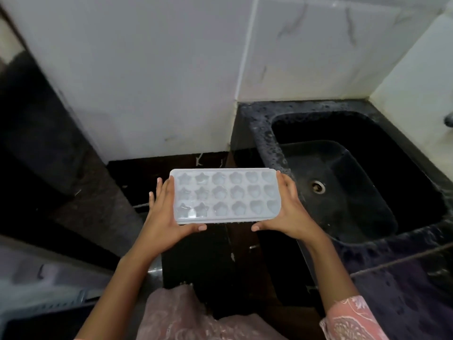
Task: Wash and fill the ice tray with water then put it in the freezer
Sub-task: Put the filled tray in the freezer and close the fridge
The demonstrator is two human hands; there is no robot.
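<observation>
A white plastic ice tray (225, 196) with star, flower and heart shaped cells is held level in front of me, above the dark counter just left of the sink. My left hand (166, 214) grips its left end, thumb under the near edge. My right hand (286, 212) grips its right end the same way. The cells look glossy; I cannot tell whether they hold water.
A black stone sink (343, 187) with a metal drain (318, 187) lies to the right, its rim wet. A tap end (448, 120) shows at the right edge. White tiled walls stand behind. A pale appliance top (44, 278) sits at lower left.
</observation>
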